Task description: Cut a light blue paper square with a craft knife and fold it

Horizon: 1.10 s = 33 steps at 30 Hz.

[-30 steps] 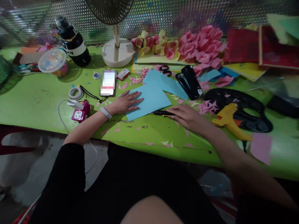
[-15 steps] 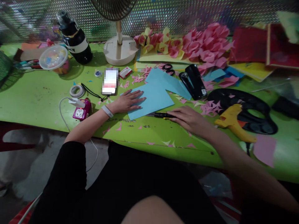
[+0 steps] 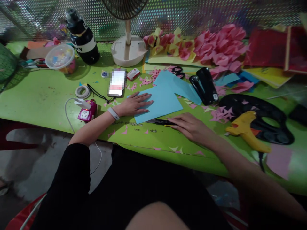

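Observation:
My left hand [image 3: 133, 104] lies flat with fingers stretched out on the left part of a folded blue paper sheet [image 3: 161, 101] on the green table [image 3: 43, 99]. My right hand [image 3: 189, 126] rests palm down beside the sheet's lower right edge, its fingers closed over the handle of a black and yellow utility knife [image 3: 160, 121]. The knife lies along the paper's lower edge, its tip pointing left. A second blue sheet [image 3: 177, 83] lies behind the first.
A phone [image 3: 116, 83], tape roll [image 3: 82, 91] and pink power socket [image 3: 87, 112] lie left. A black stapler [image 3: 206, 85], scissors [image 3: 177, 71], yellow glue gun [image 3: 247, 131] and pink paper flowers [image 3: 217, 48] lie right. A fan base [image 3: 127, 51], black bottle [image 3: 83, 38] and plastic tub [image 3: 60, 58] stand behind.
My right hand and the knife have slid left along the paper's lower edge. My left hand stays flat on the sheet. The camera has shifted slightly.

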Motion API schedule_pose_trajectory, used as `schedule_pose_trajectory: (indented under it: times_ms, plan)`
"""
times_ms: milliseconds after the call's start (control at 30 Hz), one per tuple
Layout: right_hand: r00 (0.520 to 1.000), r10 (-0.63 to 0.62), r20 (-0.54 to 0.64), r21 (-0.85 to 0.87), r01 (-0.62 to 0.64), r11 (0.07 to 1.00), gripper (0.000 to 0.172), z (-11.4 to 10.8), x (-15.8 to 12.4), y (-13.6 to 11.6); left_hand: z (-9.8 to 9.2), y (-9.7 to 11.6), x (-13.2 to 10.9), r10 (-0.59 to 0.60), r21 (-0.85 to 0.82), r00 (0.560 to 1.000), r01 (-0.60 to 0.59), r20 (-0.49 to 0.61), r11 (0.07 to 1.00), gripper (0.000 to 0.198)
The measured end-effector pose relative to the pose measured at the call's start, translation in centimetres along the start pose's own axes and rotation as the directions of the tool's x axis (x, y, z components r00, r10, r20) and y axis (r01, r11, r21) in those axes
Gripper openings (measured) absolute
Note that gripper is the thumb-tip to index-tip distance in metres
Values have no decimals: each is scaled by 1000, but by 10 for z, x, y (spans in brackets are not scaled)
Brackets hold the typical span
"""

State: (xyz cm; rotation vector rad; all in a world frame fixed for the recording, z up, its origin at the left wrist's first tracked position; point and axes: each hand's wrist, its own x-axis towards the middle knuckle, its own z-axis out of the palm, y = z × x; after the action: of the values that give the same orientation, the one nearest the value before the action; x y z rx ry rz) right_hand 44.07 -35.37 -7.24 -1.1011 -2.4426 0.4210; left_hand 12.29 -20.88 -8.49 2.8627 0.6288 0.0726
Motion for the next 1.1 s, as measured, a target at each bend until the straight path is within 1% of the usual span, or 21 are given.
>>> schedule_pose_trajectory:
  times_ms: [167, 333, 533, 600, 667, 700, 767, 833, 900, 1000, 1033, 1067, 1100]
  plan:
    - [1000, -26, 5, 3, 26, 1000, 35, 4, 7, -8, 3, -1, 0, 12, -2, 1000, -12, -13, 1000, 62]
    - [998, -59, 16, 11, 59, 998, 35, 7, 13, -13, 3, -1, 0, 9, -8, 1000, -9, -12, 1000, 61]
    - [993, -120, 7, 9, 120, 993, 34, 20, 24, -26, 4, -1, -1, 26, 13, 999, -25, -34, 1000, 60]
    - [988, -152, 19, -12, 152, 988, 32, 22, 22, -32, 3, -2, -1, 30, 20, 999, -29, -36, 999, 61]
    - [987, -160, 11, -41, 160, 986, 31, 18, 14, -34, 0, -3, -2, 37, 20, 999, -36, -28, 999, 62]
    - [989, -144, -9, -57, 144, 988, 31, 14, 7, -33, -3, -4, -3, 44, 16, 999, -44, -19, 999, 62]
    - [994, -76, -81, -94, 68, 993, 33, 3, -12, -26, -11, -4, -7, 66, -5, 998, -66, 11, 998, 58]
    - [983, 44, -180, -144, -71, 987, 37, -9, -36, -16, -22, -4, -13, 87, -45, 994, -84, 69, 995, 53]
    - [947, 176, -269, -194, -233, 953, 39, -17, -61, -3, -33, -3, -18, 102, -101, 984, -88, 144, 991, 52]
    - [855, 356, -378, -238, -462, 855, 40, -19, -91, 14, -44, -2, -24, 114, -167, 970, -78, 214, 983, 53]
    - [833, 384, -399, -256, -503, 825, 41, -18, -96, 18, -45, -1, -26, 114, -180, 970, -75, 216, 981, 54]
    - [822, 394, -411, -280, -525, 804, 42, -16, -98, 21, -46, -1, -27, 114, -191, 971, -73, 212, 979, 54]
    - [822, 384, -421, -309, -528, 791, 43, -14, -97, 22, -46, -1, -27, 113, -201, 972, -72, 204, 977, 54]
